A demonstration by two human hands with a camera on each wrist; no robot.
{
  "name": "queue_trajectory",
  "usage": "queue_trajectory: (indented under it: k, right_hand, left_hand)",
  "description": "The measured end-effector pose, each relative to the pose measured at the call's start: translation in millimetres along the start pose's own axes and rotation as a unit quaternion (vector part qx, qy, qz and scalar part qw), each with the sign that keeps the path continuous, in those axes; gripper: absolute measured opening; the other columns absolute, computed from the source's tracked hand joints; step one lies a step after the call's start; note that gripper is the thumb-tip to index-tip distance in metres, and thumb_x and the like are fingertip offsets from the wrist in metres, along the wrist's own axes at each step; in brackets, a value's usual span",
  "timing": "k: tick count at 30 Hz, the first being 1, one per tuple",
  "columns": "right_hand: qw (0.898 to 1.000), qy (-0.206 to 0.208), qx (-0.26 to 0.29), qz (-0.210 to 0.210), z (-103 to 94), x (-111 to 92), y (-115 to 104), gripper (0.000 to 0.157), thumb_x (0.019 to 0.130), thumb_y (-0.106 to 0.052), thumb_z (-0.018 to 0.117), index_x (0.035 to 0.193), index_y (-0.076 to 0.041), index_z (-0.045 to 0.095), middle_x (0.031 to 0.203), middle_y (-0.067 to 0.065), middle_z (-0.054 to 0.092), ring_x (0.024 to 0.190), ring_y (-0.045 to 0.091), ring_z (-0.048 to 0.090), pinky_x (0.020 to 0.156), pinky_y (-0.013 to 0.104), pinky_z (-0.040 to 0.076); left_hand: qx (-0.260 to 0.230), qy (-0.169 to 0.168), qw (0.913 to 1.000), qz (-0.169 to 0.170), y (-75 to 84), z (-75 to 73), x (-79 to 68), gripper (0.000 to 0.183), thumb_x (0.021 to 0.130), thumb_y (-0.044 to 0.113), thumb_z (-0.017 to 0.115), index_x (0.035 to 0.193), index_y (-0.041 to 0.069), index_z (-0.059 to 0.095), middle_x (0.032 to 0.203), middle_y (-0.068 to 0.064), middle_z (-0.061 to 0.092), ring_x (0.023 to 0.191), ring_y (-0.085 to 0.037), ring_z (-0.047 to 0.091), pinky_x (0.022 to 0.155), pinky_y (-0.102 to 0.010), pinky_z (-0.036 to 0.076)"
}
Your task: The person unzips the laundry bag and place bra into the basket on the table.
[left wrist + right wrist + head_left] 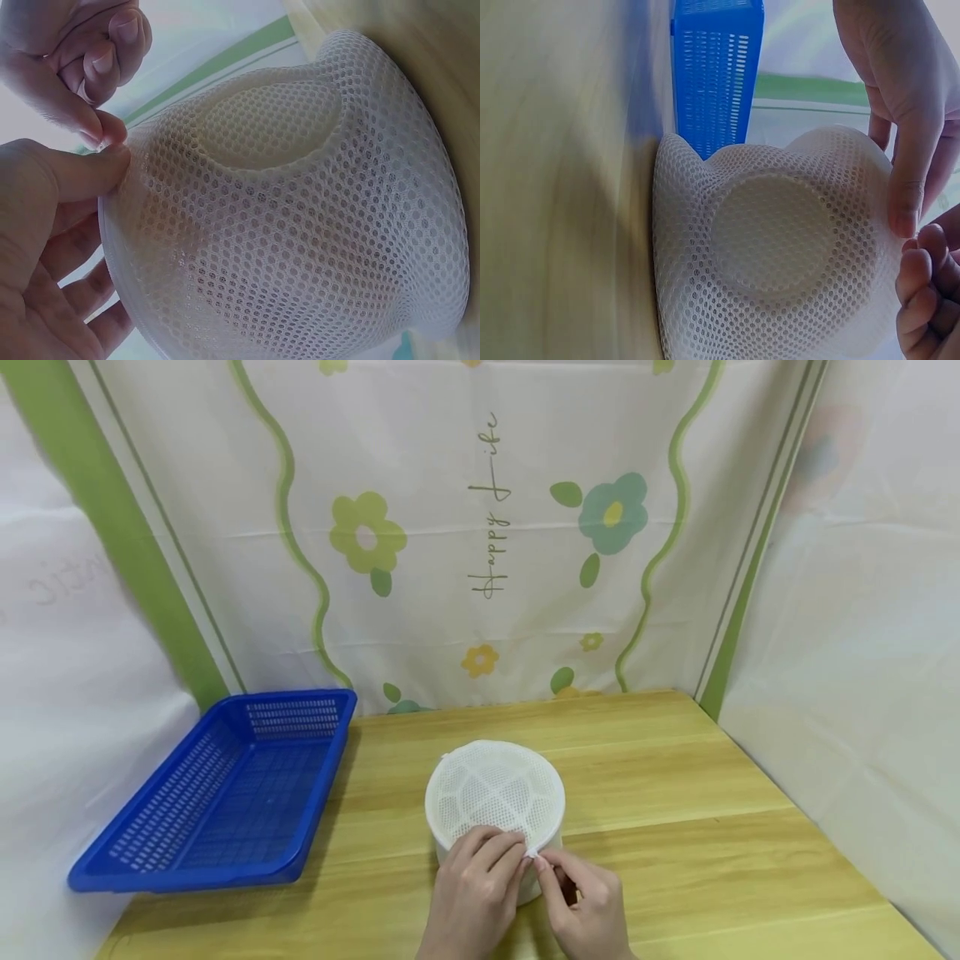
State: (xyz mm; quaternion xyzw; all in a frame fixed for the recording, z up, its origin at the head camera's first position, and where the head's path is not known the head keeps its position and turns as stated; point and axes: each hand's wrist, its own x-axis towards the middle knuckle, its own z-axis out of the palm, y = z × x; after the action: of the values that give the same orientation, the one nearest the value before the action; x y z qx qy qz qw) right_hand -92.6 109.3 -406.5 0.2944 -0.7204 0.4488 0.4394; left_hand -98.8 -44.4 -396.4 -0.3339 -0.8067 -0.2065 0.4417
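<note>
A round white mesh laundry bag (495,785) stands on the table close to the front, its flat lid upward. In the left wrist view its netted side (300,225) has a round padded patch. My left hand (468,893) grips the near rim, thumb on the outer side and fingers over the lid. Just right of it, my right hand (588,902) pinches a small white tab at the rim, apparently the zipper pull; fingertips mostly hide it. Both hands nearly touch there, the right one's other fingers (919,307) curled. What the bag contains cannot be seen.
A blue plastic basket (217,793) with slotted sides stands at the left of the wood-grain table (675,793). White cloth with printed flowers (450,527) hangs behind the table, and pale cloth walls (862,693) close in both sides.
</note>
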Motion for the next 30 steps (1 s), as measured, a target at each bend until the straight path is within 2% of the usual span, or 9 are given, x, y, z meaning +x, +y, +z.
queue_trajectory:
  k: [9, 21, 30]
  right_hand:
    - [1.000, -0.001, -0.004, 0.016, 1.4, -10, 10, 0.024, 0.064, 0.019, 0.070, 0.081, 0.001, 0.069, 0.056, -0.009, 0.048, 0.046, -0.004, 0.039, 0.039, 0.006, 0.031]
    - [0.999, 0.013, -0.015, 0.048, 0.3, -11, 10, 0.023, 0.066, 0.018, 0.073, 0.080, 0.001, 0.071, 0.056, -0.008, 0.050, 0.044, -0.003, 0.042, 0.037, 0.009, 0.034]
    - [0.996, 0.020, -0.026, 0.083, -1.4, -11, 13, 0.020, 0.073, 0.016, 0.072, 0.084, -0.001, 0.072, 0.057, -0.008, 0.052, 0.045, -0.002, 0.043, 0.038, 0.011, 0.036]
  left_hand:
    - [0.008, 0.006, 0.9999, 0.003, -0.1, -1.0, 0.4, 0.013, 0.088, 0.012, 0.067, 0.089, 0.006, 0.078, 0.097, -0.003, 0.073, 0.086, -0.019, 0.064, 0.078, -0.030, 0.054]
    - [0.005, 0.014, 0.9998, 0.010, 0.8, -1.7, 2.2, 0.010, 0.085, 0.012, 0.070, 0.088, 0.006, 0.078, 0.095, -0.002, 0.072, 0.085, -0.017, 0.064, 0.077, -0.029, 0.054]
    - [0.004, 0.017, 0.9998, 0.008, -0.1, -1.3, 2.6, 0.011, 0.087, 0.012, 0.068, 0.087, 0.007, 0.078, 0.094, -0.001, 0.072, 0.085, -0.017, 0.064, 0.078, -0.029, 0.054]
